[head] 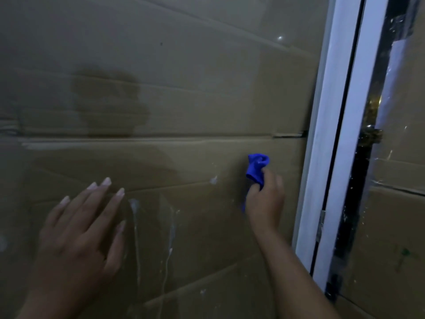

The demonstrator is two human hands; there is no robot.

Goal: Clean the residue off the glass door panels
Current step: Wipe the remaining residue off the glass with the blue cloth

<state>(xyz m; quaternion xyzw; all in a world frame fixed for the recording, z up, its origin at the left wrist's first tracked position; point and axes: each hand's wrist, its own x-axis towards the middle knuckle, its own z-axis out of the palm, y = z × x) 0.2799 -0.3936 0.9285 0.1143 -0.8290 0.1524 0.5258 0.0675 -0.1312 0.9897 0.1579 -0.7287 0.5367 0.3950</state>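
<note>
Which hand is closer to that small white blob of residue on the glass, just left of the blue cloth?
The right hand, gripping the blue cloth, sits just right of the white blob. The left hand lies flat on the glass panel, farther off to the blob's lower left.

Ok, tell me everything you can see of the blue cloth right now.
The blue cloth is a small, bright blue, soft-looking fabric, bunched into a crumpled wad. The right hand grips it, fingers curled round its lower part; a strip hangs below the hand. It sits against the glass panel, near the white door frame.

Glossy glass panel [184,88], soft blue cloth [256,169], seemingly matt cardboard [230,153] behind.
</note>
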